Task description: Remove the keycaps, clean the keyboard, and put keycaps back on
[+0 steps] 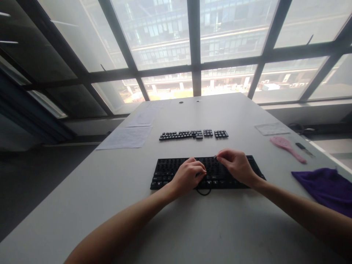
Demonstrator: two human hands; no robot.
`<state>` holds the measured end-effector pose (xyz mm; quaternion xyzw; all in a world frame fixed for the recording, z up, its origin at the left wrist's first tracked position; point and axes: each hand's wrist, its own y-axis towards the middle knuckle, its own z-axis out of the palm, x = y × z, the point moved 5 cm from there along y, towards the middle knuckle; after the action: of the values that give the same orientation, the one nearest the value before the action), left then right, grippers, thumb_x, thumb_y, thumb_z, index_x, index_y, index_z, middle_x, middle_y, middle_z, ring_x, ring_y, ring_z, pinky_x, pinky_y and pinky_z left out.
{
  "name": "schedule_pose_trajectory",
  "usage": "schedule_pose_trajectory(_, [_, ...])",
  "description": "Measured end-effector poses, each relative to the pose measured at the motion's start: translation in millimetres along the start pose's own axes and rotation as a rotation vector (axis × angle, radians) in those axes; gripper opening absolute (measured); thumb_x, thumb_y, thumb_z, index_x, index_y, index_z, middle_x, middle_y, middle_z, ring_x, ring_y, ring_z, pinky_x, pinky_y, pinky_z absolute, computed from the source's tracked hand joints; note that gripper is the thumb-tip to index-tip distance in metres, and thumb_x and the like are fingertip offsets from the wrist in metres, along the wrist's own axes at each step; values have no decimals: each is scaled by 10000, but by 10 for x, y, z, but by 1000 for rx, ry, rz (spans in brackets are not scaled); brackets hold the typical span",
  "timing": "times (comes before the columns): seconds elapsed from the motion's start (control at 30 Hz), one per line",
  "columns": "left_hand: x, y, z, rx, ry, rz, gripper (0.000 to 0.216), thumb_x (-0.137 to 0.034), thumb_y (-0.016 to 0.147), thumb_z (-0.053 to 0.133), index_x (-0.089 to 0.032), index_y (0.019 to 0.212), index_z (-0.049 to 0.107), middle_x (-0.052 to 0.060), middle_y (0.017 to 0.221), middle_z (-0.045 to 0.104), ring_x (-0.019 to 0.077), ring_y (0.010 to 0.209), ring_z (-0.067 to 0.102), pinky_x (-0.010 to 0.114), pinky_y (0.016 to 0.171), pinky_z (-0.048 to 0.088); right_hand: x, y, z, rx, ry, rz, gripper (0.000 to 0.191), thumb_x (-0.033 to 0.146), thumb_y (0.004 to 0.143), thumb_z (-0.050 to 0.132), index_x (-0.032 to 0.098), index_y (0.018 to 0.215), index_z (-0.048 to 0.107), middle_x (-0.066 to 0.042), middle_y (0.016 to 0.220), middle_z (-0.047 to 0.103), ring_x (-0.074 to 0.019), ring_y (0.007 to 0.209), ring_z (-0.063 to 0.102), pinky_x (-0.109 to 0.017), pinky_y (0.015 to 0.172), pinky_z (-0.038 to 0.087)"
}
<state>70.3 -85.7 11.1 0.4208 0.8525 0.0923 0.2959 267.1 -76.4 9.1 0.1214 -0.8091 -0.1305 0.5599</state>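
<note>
A black keyboard (pixel 162 167) lies on the white table, its upper rows bare of keycaps and some caps still on the near rows. My left hand (pixel 189 172) rests over the middle of it, fingers curled together; what they hold, if anything, is too small to make out. Above the keyboard's far edge, right of centre, my right hand (pixel 236 165) pinches a small keycap (pixel 215 157) between thumb and forefinger. Beyond the keyboard, loose black keycaps (pixel 181 135) lie in rows, with smaller groups to their right. A cable loop shows at the near edge.
Papers (pixel 125 137) lie on the table's left side. To the right are a clear plastic bag (pixel 271 128), a pink hairbrush (pixel 287 147), a small dark-handled tool (pixel 304 149) and a purple cloth (pixel 326 187). Large windows stand behind the white table (pixel 214 227).
</note>
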Motion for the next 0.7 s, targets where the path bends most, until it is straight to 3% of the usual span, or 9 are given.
schedule_pose_trajectory(0.2, [13, -6, 4, -1, -11, -15, 85, -186, 887, 671, -198, 831, 735, 19, 948, 748, 184, 884, 588, 323, 835, 502, 34, -155, 258, 197, -97, -113, 80, 168, 839, 660, 197, 785, 711, -29, 819, 718, -187, 778, 656, -305, 740, 501])
schedule_pose_trajectory(0.43, [24, -12, 11, -3, -22, -17, 89, -191, 889, 669, -200, 836, 739, 22, 947, 746, 186, 888, 589, 330, 841, 504, -3, -170, 324, 239, -173, -127, 78, 137, 840, 671, 198, 804, 703, -17, 798, 698, -177, 758, 631, -296, 720, 478])
schedule_pose_trajectory(0.7, [-3, -5, -3, -5, -4, -8, 107, -194, 897, 655, -200, 832, 739, 23, 950, 749, 185, 875, 590, 334, 851, 500, 81, -238, 338, 233, -225, -234, 110, 124, 873, 637, 200, 908, 707, -52, 916, 683, -202, 870, 634, -334, 805, 496])
